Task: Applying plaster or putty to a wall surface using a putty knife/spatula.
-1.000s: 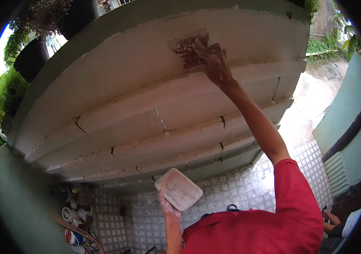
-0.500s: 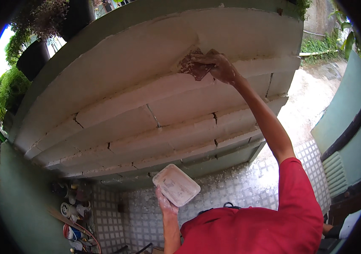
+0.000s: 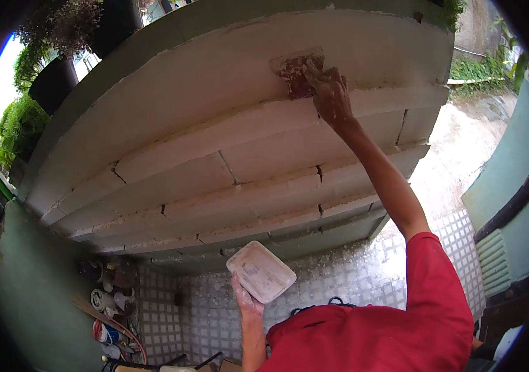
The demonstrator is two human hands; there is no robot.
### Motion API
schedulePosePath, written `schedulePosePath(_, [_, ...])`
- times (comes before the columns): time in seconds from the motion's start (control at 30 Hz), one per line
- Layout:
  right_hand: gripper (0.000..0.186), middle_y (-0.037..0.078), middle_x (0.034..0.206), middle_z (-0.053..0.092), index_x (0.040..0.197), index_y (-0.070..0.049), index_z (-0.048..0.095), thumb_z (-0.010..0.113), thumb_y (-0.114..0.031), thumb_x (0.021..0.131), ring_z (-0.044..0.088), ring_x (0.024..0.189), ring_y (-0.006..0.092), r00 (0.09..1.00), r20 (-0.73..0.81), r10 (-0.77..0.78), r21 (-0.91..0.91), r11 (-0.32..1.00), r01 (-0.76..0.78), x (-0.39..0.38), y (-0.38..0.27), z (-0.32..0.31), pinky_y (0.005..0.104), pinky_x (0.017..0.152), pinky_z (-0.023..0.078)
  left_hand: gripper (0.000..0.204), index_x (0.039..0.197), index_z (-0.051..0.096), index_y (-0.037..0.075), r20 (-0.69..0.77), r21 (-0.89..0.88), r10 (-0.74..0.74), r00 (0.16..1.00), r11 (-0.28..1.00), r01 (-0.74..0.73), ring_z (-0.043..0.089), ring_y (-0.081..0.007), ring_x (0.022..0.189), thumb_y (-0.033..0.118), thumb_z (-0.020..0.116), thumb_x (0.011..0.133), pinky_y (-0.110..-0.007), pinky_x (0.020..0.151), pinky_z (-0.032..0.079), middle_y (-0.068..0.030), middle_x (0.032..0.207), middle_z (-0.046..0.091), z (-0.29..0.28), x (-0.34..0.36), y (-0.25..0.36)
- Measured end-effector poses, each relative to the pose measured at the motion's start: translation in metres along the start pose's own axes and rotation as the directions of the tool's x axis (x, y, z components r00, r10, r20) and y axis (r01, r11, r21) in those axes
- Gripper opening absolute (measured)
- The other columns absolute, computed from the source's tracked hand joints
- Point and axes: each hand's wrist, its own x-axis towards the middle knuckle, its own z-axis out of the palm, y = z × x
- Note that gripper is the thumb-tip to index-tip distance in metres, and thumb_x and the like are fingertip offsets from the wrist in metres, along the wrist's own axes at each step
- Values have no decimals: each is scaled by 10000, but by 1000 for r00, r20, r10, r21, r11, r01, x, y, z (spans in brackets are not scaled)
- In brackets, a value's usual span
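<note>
My right hand (image 3: 332,98) grips a reddish-brown flat putty spreader (image 3: 296,73) smeared with pale filler. The blade lies against the upper band of a stepped wall (image 3: 183,93), which has a whitish coat, ledges and dark cracks. Lower down, my left hand (image 3: 247,299) holds a shallow white tray (image 3: 263,271) by its left and near side, with the inside facing up. Pale residue coats the tray's bottom. Both hands have whitish smears on them.
Potted plants (image 3: 19,127) stand along the wall's upper left. Tubs, bottles and a hose (image 3: 106,301) crowd the lower left beside a green wall (image 3: 41,291). Tiled floor (image 3: 339,279) with pale spatters lies below. At right is another green wall (image 3: 512,161).
My right hand has turned, and the spreader has shifted slightly right and up, its blade now tipped upward. My left hand and the tray have hardly moved.
</note>
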Motion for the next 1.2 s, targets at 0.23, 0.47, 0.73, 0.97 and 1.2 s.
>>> schedulePosePath(0.23, [383, 49, 1124, 667, 1070, -130, 694, 538, -8, 741, 555, 948, 274, 988, 135, 79, -71, 995, -70, -21, 0, -15, 403, 846, 413, 554, 1376, 397, 91, 10, -46, -8, 1000, 999, 9, 516, -287, 1197, 439, 393, 946, -465, 995, 454, -97, 1328, 506, 8, -1, 3])
schedulePosePath(0.47, [413, 84, 1096, 671, 1131, -132, 674, 560, -35, 745, 603, 873, 337, 977, -53, 208, 332, 926, -179, 6, -6, -45, 384, 808, 483, 556, 1369, 404, 84, -10, -24, 3, 1000, 1000, -4, 526, -286, 1185, 443, 392, 945, -459, 991, 461, -102, 1316, 514, 2, -1, 10])
schedulePosePath(0.73, [546, 121, 1220, 613, 1205, -66, 618, 580, 77, 680, 556, 800, 312, 986, -157, -46, -46, 998, 40, -5, 2, 11, 377, 790, 478, 552, 1371, 404, 88, -27, -25, -9, 1000, 1000, 8, 522, -288, 1189, 438, 395, 945, -467, 993, 453, -100, 1323, 512, -6, 6, 6])
schedulePosePath(0.97, [304, 156, 887, 673, 1048, -33, 672, 577, -76, 762, 585, 823, 361, 999, 42, -27, 33, 999, 26, -16, -12, -37, 402, 745, 466, 534, 1365, 414, 92, -13, -13, -19, 1000, 1000, 19, 526, -285, 1183, 427, 388, 950, -460, 985, 461, -96, 1323, 514, -10, -3, 21])
schedulePosePath(1.2, [143, 233, 654, 584, 782, -5, 641, 594, -139, 805, 537, 597, 450, 876, -101, 472, 206, 871, -446, 4, 6, -30, 445, 569, 477, 536, 1363, 410, 91, 2, -17, -32, 999, 999, 32, 535, -286, 1172, 432, 387, 950, -458, 972, 473, -97, 1314, 520, -16, 4, 25])
